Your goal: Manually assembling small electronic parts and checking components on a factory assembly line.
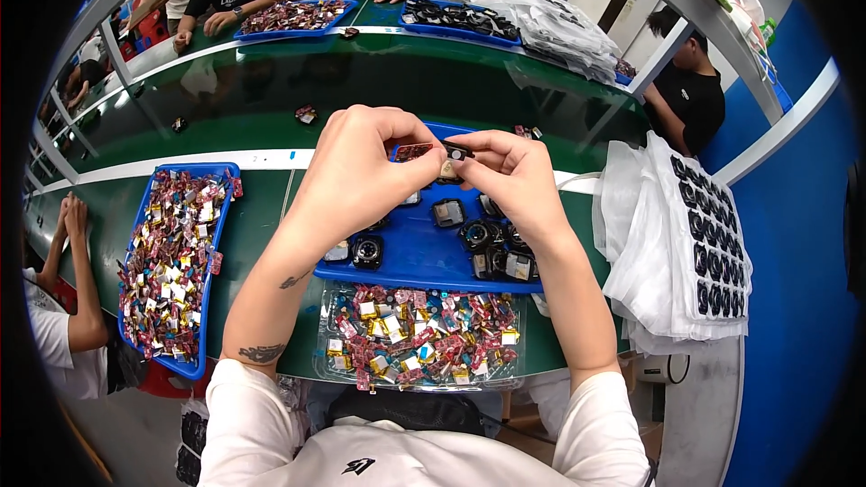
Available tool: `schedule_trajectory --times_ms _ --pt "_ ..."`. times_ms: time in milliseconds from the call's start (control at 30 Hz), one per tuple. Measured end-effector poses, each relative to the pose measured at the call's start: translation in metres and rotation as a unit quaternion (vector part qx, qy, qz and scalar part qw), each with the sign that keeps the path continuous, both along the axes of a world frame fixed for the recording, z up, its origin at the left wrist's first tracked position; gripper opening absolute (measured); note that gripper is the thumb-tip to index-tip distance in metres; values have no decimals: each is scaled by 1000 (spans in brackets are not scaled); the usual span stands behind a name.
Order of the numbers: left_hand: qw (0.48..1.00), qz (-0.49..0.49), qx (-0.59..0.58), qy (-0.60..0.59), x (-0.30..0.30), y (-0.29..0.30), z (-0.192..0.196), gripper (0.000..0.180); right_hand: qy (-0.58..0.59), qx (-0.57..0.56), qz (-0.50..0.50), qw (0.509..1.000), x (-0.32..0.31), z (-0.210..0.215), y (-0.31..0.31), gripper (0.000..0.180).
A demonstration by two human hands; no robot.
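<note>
Two parts, fingertip-pinched — red board (pixel 413 152) in left hand (pixel 363 158), black piece (pixel 458 150) in right hand (pixel 514 171).

The casings (pixel 367 252) are black and grey, their tray (pixel 410 263) blue; the table (pixel 263 216) green, white-striped; the parts (pixel 419 334) red, yellow and white.

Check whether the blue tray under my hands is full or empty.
Partly full: black casings lie in the blue tray, bare surface showing between them.

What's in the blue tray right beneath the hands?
Black watch-like cases lie in the blue tray, some showing round faces, others squarish sides. The left hand and right hand cover parts of it; anything beneath them can't be seen.
</note>
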State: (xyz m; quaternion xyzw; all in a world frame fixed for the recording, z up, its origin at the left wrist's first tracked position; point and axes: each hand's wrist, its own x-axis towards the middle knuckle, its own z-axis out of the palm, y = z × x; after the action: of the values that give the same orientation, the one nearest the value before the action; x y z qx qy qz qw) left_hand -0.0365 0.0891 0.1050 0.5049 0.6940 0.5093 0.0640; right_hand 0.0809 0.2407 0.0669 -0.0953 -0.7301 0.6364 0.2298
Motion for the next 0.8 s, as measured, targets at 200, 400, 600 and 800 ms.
schedule_trajectory --times_ms 200,400,600,800 --pt "999 19 -6 37 1 5 -5 19 14 8 2 1000 4 4 -4 29" --pt "995 39 33 82 -2 10 -15 14 23 9 -3 1000 3 4 -7 28" --pt "998 48 -7 46 0 9 -8 20 29 37 -8 999 4 4 -8 27" --pt "999 41 -4 11 1 8 -10 14 58 50 -29 997 2 1 -13 23"
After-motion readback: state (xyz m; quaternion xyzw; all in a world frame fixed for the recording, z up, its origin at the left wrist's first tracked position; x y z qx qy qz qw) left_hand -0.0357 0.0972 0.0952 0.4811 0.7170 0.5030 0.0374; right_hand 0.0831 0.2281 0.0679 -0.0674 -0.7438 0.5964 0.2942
